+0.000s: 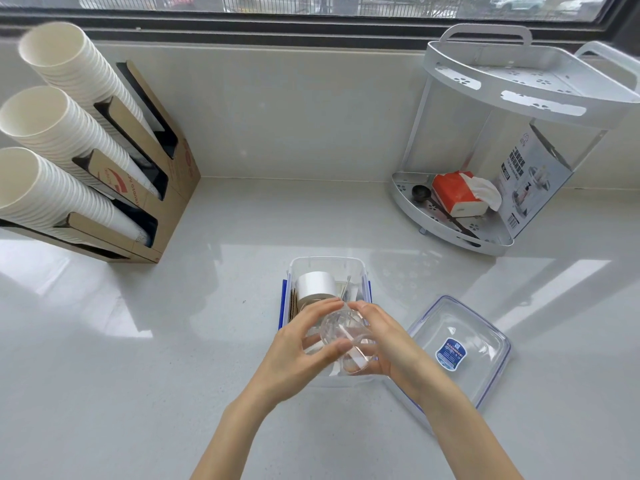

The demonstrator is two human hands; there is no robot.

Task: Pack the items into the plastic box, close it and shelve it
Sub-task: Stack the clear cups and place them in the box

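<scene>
Both hands are wrapped around a clear plastic cup (343, 341), and I'm holding it right over the near end of the plastic box (325, 268). Left hand (298, 355) cups the left side, fingers curled, thumb across the front; right hand (388, 344) presses from the other side, fingers bent around the wall. Box sits open on the counter (207, 341), see-through with blue latches along its sides. Inside, at the far end, lies a jar with a white lid (316, 286), brown card-like pieces stand against the left wall, and thin sticks lean on the right. What's under the cup I can't make out. Lid (460, 348) rests just to the right of the box, clear, blue-edged, blue label in its middle. Forearms come in low from the bottom edge, converging on the cup. Counter is pale and glossy. Corner shelf (519, 98) stands far right, white metal, with a red tissue pack (453, 192) on its lower tier.
</scene>
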